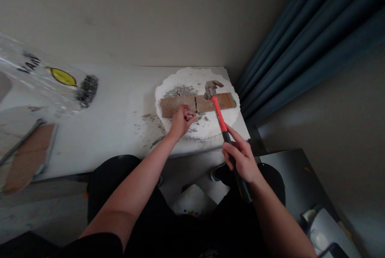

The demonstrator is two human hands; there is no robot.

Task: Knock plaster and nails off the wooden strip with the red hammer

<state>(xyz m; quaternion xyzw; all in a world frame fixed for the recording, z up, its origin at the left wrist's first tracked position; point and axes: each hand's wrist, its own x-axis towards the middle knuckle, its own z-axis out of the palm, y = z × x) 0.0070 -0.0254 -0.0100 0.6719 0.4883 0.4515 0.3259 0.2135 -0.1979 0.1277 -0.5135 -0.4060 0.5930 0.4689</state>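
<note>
My right hand (240, 156) is wrapped around the dark grip of a claw hammer (220, 115). The hammer's neck is orange, and its worn metal head is over the right part of a brown strip (177, 103) that looks like tile or board. A dark crack runs across the strip near its middle. My left hand (182, 121) rests at the strip's near edge, thumb and fingers pinched together; what is between them is too small to make out. Grey crumbs and chips (180, 90) lie around the strip on a white, ragged-edged round mat (222, 130).
The white tabletop (120, 130) carries scattered debris left of the mat. At left are a clear printed plastic bag (42, 69) with dark bits in it and a brown broken piece (30, 158). A blue curtain (300, 41) hangs right; a dark surface (288, 178) stands beside my leg.
</note>
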